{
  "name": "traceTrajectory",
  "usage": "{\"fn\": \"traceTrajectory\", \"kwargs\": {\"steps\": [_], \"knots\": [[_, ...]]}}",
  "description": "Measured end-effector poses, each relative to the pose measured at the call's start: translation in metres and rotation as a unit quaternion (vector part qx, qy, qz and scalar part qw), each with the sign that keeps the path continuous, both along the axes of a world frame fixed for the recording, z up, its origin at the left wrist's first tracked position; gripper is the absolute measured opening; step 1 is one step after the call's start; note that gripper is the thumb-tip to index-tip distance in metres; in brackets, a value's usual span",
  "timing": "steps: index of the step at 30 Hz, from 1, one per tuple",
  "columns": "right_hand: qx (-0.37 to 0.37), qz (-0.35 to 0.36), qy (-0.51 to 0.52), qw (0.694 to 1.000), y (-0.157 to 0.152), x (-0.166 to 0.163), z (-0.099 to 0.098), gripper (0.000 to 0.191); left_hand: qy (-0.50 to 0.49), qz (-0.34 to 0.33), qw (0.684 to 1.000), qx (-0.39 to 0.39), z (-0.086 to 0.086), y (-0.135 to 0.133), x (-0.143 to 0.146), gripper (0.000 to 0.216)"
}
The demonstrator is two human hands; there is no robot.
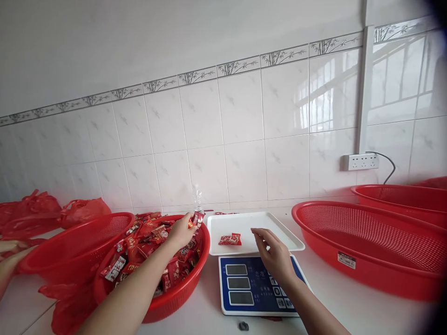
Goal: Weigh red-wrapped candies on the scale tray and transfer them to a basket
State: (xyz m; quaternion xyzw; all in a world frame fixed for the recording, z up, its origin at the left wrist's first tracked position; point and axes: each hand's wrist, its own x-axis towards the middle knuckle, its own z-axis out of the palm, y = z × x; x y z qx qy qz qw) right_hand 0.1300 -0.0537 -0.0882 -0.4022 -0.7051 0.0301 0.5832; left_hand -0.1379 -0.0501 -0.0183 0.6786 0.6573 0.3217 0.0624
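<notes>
My left hand is closed on a red snack packet above the right rim of a red basket. Many small red wrapped packets fill that basket. My right hand hovers over the blue digital scale, near the front edge of its white tray. Its fingers are loosely bent and apart, with nothing visible in them. On the tray lies a red packet.
Red baskets stand at right, and another basket is at left beside red plastic bags. Another person's arm reaches in at far left. A clear bottle stands by the tiled wall. A small dark object lies before the scale.
</notes>
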Motion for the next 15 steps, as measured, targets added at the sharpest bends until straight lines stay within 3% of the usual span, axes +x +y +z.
{"fn": "traceTrajectory", "kwargs": {"steps": [7, 12, 15], "knots": [[0.002, 0.005, 0.003, 1.0, 0.0, 0.0, 0.0, 0.024, -0.042, -0.037, 0.998, 0.028, 0.01, 0.003, 0.026, 0.022], [0.01, 0.0, 0.003, 1.0, 0.001, 0.001, 0.0, 0.024, -0.053, -0.084, 0.995, -0.028, 0.017, 0.014, 0.054, 0.022], [0.011, 0.002, 0.005, 1.0, 0.002, 0.001, 0.0, 0.025, -0.032, -0.082, 0.994, -0.068, 0.012, 0.026, 0.066, 0.028]]}}
